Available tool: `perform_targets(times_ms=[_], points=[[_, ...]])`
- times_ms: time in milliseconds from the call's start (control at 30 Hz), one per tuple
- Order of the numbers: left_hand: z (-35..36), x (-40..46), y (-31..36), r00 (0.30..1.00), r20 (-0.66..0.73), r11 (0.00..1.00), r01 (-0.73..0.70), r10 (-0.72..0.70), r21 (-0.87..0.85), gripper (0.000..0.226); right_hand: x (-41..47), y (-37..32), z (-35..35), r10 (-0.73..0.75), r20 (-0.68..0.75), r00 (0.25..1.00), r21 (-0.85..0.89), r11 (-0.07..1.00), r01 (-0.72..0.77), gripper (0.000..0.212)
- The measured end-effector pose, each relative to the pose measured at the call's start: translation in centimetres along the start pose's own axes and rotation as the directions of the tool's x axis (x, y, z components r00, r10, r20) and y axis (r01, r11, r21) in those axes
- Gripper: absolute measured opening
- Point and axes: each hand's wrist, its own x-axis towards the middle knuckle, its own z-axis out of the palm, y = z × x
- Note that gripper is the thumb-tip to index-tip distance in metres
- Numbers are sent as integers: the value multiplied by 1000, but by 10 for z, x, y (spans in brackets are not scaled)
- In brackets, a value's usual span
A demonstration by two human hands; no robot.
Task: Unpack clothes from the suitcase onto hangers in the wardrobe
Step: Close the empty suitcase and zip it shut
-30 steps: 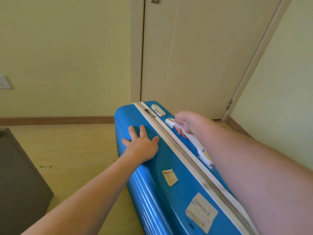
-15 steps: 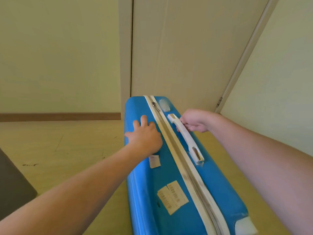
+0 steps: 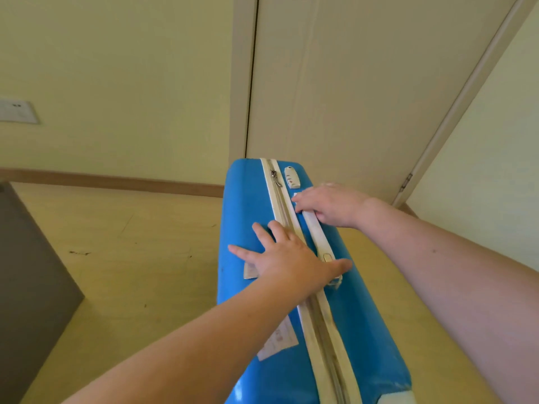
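Observation:
A blue hard-shell suitcase (image 3: pixel 344 310) stands on its edge on the floor, its white zip (image 3: pixel 318 325) closed along the top. My left hand (image 3: pixel 288 260) lies flat on the top with its fingers spread, the thumb reaching across the near end of the white handle (image 3: pixel 316 234). My right hand (image 3: pixel 329 204) covers the far end of that handle with its fingers curled over it. A white combination lock (image 3: pixel 291 176) sits just beyond. No clothes, hangers or wardrobe interior are visible.
A closed pale door (image 3: pixel 350 83) stands right behind the suitcase, with a wall at the right. A grey piece of furniture (image 3: pixel 26 272) fills the left edge. Wooden floor (image 3: pixel 131 258) spreads to the left of the suitcase. A wall socket (image 3: pixel 17 111) is at far left.
The suitcase has swung to point straight away from me. My left hand slid back along the top toward the handle's near end. My right hand stays at the handle's far end.

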Motion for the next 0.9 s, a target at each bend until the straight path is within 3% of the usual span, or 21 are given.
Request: perform_targets(times_ms=[333, 767, 900], points=[[-19, 3, -10, 998, 65, 999, 24, -27, 42, 113, 5, -21, -1, 79, -149, 986, 4, 997, -79, 35], [-62, 31, -73, 956, 204, 961, -242, 212, 135, 76, -14, -51, -11, 311, -5, 950, 19, 950, -311, 25], [-72, 36, -67, 923, 285, 935, -313, 257, 169, 90, -27, -56, -16, 425, 103, 899, 110, 894, -435, 19]])
